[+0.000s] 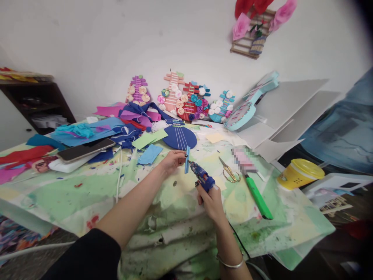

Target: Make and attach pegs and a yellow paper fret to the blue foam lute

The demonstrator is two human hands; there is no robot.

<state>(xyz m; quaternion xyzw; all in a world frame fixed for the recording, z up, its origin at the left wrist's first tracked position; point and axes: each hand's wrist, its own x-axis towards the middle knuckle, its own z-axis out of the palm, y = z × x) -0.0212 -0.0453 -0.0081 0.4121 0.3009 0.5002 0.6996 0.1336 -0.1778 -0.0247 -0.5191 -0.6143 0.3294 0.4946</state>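
Note:
My left hand (pixel 172 161) pinches a narrow folded blue strip (pixel 187 160), held upright above the table. Wrapped round a blue hot glue gun (pixel 203 175), my right hand (pixel 212 200) points the nozzle at the strip's side; whether the tip touches it I cannot tell. Just behind both hands lies a dark blue lute-shaped piece (pixel 177 138) with white strings across it. A light blue paper piece (pixel 150 154) and pale green strips (pixel 148 138) rest to the left of it.
Gold-handled scissors (pixel 229 172) and a green-handled tool (pixel 258 196) lie to the right, near a yellow tub (pixel 300 173). A phone (pixel 86 149) and heaped coloured paper (pixel 84 130) occupy the left. Several decorated lutes (pixel 190 101) lean on the wall.

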